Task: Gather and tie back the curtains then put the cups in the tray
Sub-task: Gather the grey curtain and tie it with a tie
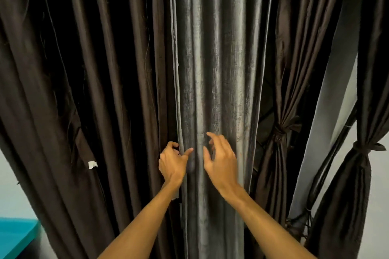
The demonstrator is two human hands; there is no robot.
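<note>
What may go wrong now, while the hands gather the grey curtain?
Only the left hand grips the grey curtain, at its edge; the right hand is open, so folds may slip loose. The untied brown curtain hangs close beside it and might get bunched in.

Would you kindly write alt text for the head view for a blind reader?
The left hand grips the edge of a grey curtain while the open right hand reaches for its folds. A loose brown curtain hangs left of it; two tied curtains hang right.

Grey curtain (216,69), dark-brown curtains (94,69)
</note>
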